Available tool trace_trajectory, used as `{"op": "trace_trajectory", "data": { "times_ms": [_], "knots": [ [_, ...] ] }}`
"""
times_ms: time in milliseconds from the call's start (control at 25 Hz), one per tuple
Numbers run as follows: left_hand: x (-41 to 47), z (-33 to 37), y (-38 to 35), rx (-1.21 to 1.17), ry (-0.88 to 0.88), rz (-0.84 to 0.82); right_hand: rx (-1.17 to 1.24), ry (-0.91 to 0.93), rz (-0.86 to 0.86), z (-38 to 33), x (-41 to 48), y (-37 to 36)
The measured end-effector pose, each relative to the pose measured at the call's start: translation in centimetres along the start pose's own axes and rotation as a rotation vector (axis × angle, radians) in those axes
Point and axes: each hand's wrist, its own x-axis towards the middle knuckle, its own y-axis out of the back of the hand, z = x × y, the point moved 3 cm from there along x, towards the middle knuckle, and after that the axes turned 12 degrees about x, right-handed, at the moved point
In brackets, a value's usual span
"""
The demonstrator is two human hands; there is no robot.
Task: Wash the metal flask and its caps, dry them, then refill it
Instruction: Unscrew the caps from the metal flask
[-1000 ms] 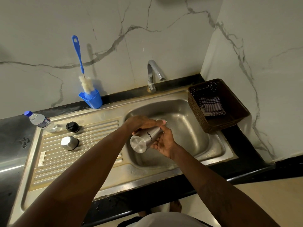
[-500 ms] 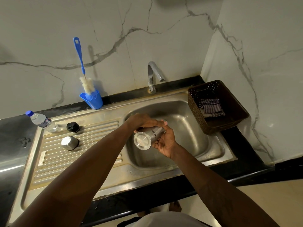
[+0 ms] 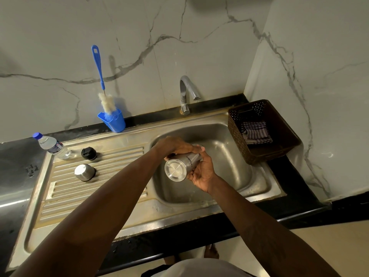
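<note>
The left hand [image 3: 175, 145] and right hand [image 3: 201, 172] both grip the steel flask [image 3: 179, 166], tilted over the sink basin [image 3: 239, 176]. On the drainboard [image 3: 99, 188] sit two caps, one black cap [image 3: 88, 153] and one steel cap [image 3: 84, 172]. Nearby are one water bottle [image 3: 53, 145], one bottle brush [image 3: 99, 76] and one basket [image 3: 279, 150].

Both hands [image 3: 201, 170] gripping metal flask [image 3: 180, 165], over sink [image 3: 235, 176]

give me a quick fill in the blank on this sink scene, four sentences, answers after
1. The metal flask, gripped by the left hand and right hand, is held over the ____.
2. ____ caps stand on the drainboard: a black cap and a steel cap.
3. The bottle brush stands in a ____ cup.
4. The checked cloth lies in the ____ basket.
Missing words: sink, two, blue, brown.
</note>
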Motion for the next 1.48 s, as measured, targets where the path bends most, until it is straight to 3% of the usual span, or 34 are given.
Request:
{"op": "trace_trajectory", "data": {
  "times_ms": [480,840,1160,1320,1480],
  "knots": [
    [-0.5,-0.2,-0.1,-0.031,0.036,0.006,-0.034,-0.027,-0.009,0.0,0.0,0.0],
    [-1.4,-2.2,-0.5,-0.189,0.035,-0.023,-0.177,-0.022,-0.072,-1.6,-0.7,-1.4],
    [-1.5,-4.1,-1.8,-0.423,-0.049,-0.051,-0.472,0.165,-0.066,-3.1,0.3,-1.9],
    [-1.1,-5.3,-2.5,-0.486,-0.052,0.048,-0.696,0.245,-0.09,-2.8,1.7,-1.5],
    [-0.7,-5.7,-3.9,-0.254,-0.147,0.25,-1.06,0.307,-0.073,-1.1,2.5,-0.8]
  ]
}}
